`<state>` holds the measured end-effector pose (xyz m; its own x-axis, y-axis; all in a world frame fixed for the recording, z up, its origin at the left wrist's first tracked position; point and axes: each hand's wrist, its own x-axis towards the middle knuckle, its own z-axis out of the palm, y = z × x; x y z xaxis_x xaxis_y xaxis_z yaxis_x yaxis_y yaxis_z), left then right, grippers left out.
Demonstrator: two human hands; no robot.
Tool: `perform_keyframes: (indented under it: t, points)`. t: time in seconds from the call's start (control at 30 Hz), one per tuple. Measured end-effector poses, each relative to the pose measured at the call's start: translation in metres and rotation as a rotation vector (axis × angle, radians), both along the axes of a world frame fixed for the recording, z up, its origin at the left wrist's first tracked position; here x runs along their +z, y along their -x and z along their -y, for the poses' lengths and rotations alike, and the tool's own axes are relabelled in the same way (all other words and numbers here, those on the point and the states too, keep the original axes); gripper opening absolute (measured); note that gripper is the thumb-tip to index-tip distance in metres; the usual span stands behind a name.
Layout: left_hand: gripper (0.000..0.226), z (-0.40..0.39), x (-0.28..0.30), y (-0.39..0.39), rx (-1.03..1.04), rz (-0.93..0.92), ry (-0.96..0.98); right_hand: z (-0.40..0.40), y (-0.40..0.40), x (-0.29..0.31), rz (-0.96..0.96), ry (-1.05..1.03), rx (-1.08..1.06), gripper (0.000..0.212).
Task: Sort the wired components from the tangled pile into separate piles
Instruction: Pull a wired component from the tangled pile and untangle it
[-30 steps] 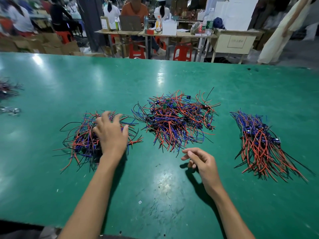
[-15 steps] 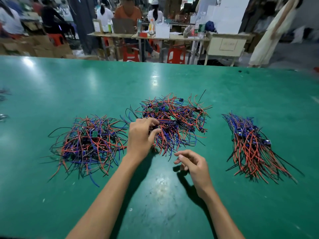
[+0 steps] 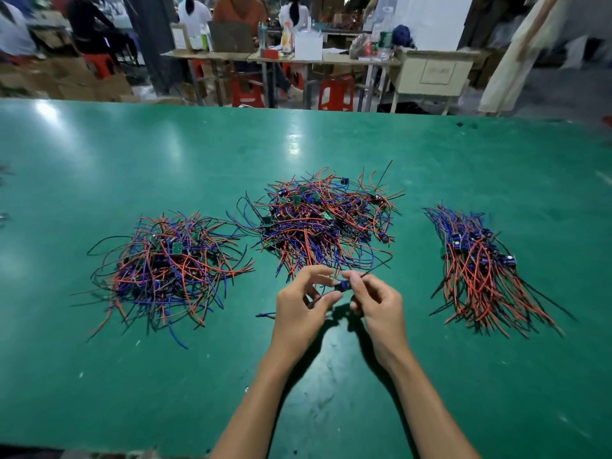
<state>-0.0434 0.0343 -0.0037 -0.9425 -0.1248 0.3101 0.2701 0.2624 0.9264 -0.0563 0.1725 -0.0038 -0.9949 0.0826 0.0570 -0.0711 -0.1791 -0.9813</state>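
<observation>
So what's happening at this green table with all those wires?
A person is sorting small wired components by hand. Both hands, the left hand and the right hand, hold one component between the fingertips, just in front of the tangled middle pile. A looser pile lies to the left. On the right sits a tidier pile with its wires mostly lined up the same way. All of it rests on the green table.

1. Both bare forearms reach forward and converge, wrists close together.
2. Left hand (image 3: 299, 309): fingers curled, thumb and fingertips pinching.
3. Right hand (image 3: 377, 304): fingers curled inward, pinching opposite the left, nearly touching.
</observation>
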Motion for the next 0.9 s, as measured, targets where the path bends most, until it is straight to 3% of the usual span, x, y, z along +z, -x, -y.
perform_keyframes:
  t: [0.3,0.57,0.77,0.83,0.9]
  points:
    - [0.021,0.002,-0.002,-0.003,0.036,0.026,0.034,-0.002,0.000,-0.002,0.003,0.020,-0.038,0.019]
    - [0.019,0.010,0.007,0.002,0.103,-0.028,-0.130,-0.001,-0.001,0.003,0.019,0.055,-0.014,0.023]
    - [0.012,0.089,0.057,0.030,0.563,-0.190,-0.051,-0.002,-0.005,0.004,0.020,-0.001,0.026,0.023]
    - [0.015,0.121,0.060,0.032,0.748,-0.076,0.018,-0.002,-0.005,0.004,0.025,-0.011,0.045,0.023]
    - [0.021,0.149,0.053,0.033,0.857,0.179,0.166,-0.002,-0.004,0.003,0.027,-0.022,0.055,0.024]
